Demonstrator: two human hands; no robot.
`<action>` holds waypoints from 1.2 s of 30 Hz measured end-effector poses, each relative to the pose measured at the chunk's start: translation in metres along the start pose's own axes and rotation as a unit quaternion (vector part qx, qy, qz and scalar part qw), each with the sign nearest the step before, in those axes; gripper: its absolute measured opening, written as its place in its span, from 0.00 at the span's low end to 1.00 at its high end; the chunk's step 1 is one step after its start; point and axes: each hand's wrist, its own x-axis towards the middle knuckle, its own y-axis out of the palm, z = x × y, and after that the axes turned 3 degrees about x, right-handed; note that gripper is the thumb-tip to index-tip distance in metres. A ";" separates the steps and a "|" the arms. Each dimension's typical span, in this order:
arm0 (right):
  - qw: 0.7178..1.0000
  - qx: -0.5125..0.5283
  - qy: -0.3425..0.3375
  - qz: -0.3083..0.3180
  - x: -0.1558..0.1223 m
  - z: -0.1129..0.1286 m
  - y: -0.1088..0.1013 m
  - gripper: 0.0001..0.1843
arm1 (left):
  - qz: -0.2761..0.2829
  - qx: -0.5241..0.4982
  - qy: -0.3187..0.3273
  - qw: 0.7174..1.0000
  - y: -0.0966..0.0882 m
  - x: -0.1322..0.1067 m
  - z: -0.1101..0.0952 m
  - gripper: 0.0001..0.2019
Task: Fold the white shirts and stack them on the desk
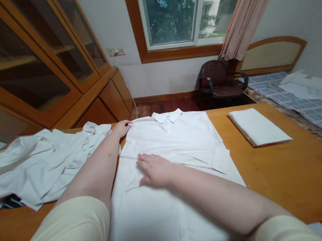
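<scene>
A white collared shirt (176, 141) lies spread on the wooden table in front of me, its collar at the far end and its sleeves folded across the body. At the shirt's far left shoulder, my left hand (123, 128) pinches the edge of the cloth. My right hand (155, 168) rests flat, palm down with fingers stretched, on the folded left sleeve near the middle of the shirt. The shirt's near end runs down to my body at the bottom of the view.
Crumpled white shirts (42, 161) lie on the table's left side. On the right is a neatly folded white garment (257, 126). Beyond the wooden table (292, 177) stand a brown armchair (218, 78), a bed (308, 103) and a glass-fronted cabinet (78, 89).
</scene>
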 end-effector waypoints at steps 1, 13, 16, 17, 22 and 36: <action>1.000 -0.002 0.007 -0.005 0.015 0.002 0.008 0.38 | -0.003 -0.012 -0.001 1.000 0.003 -0.002 0.002 0.18; 0.997 -0.002 0.067 -0.032 0.038 0.004 0.052 0.41 | -0.018 -0.023 -0.018 0.999 0.003 0.017 0.002 0.12; 0.997 -0.002 0.069 -0.025 0.040 0.005 0.051 0.42 | -0.019 -0.017 -0.019 0.999 0.000 0.022 0.003 0.10; 0.997 -0.002 0.069 -0.024 0.040 0.005 0.051 0.41 | -0.019 -0.015 -0.022 0.999 0.000 0.022 0.003 0.10; 0.997 -0.005 0.068 -0.029 0.039 0.004 0.053 0.41 | -0.111 0.027 -0.077 0.990 -0.004 0.009 -0.011 0.19; 0.987 0.054 0.102 -0.109 0.039 0.000 0.050 0.43 | 0.054 0.076 -0.059 0.994 0.034 -0.094 -0.058 0.35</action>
